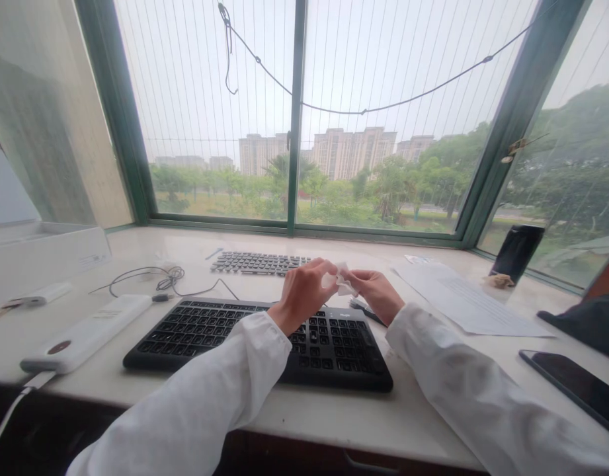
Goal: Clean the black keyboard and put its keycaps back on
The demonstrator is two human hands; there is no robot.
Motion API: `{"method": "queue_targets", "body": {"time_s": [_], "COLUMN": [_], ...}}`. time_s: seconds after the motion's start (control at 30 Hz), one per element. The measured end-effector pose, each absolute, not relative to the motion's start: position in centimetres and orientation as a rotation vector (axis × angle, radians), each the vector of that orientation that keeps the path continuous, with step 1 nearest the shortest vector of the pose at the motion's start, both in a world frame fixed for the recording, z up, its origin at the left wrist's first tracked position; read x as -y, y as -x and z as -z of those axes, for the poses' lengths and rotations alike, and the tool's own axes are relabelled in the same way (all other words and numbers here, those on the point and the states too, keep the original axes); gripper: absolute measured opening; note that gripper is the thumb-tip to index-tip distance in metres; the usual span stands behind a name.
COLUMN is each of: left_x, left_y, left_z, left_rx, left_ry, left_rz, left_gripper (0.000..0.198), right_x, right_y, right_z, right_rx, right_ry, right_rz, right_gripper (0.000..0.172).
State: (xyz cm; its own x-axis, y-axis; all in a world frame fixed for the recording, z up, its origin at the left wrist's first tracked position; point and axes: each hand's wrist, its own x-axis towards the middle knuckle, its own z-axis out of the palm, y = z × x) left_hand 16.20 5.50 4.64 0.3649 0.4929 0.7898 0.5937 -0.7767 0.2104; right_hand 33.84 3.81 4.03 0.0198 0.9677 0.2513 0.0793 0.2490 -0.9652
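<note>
Two hands meet over the kbd, each w/ fingers clamped on the same white scrap (344, 279), prob. tissue or a wipe. The left hand (307, 291) has its side of it, thumb and fingertips curled round; the right hand (376, 289) pinches the other side. Held up between them like that, it's clear of the desk (304, 413) and both hands can work it, I'd guess to fold or tear it; can't tell which.

The black kbd (185, 334) lies along the desk's near edge, slightly askew, prob. put there for easy reach. Its key spots look bare, dark sockets only. Further back, twd the far edge under the window, the keycaps (257, 262) sit in neat rows, approx. in kbd order, presumably so none gets mixed up.

Stuff not in use seems pushed to the sides: a white slab (88, 334) w/ a cord at the near-left corner, a thin dark cable (172, 277) bunched behind it, paper sheets (465, 297) twd the far-right corner, a phone (576, 387) by the near-right corner. That leaves the middle for the kbd. Some dark tool (366, 308) lies just by the right hand, mostly hidden, so can't ID it.
</note>
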Motion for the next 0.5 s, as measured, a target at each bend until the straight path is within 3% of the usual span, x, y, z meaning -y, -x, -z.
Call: {"method": "queue_targets", "body": {"time_s": [0.5], "left_x": [-5.72], "left_y": [-16.28], "left_z": [-4.42], "left_rx": [1.08], "left_ry": [2.54], "left_rz": [1.431], "left_gripper": [0.014], "right_x": [-3.92], "right_y": [-34.16], "right_z": [-4.1], "right_rx": [1.367], "right_ry": [1.258], "right_rz": [-0.69], "right_gripper": [0.055]}}
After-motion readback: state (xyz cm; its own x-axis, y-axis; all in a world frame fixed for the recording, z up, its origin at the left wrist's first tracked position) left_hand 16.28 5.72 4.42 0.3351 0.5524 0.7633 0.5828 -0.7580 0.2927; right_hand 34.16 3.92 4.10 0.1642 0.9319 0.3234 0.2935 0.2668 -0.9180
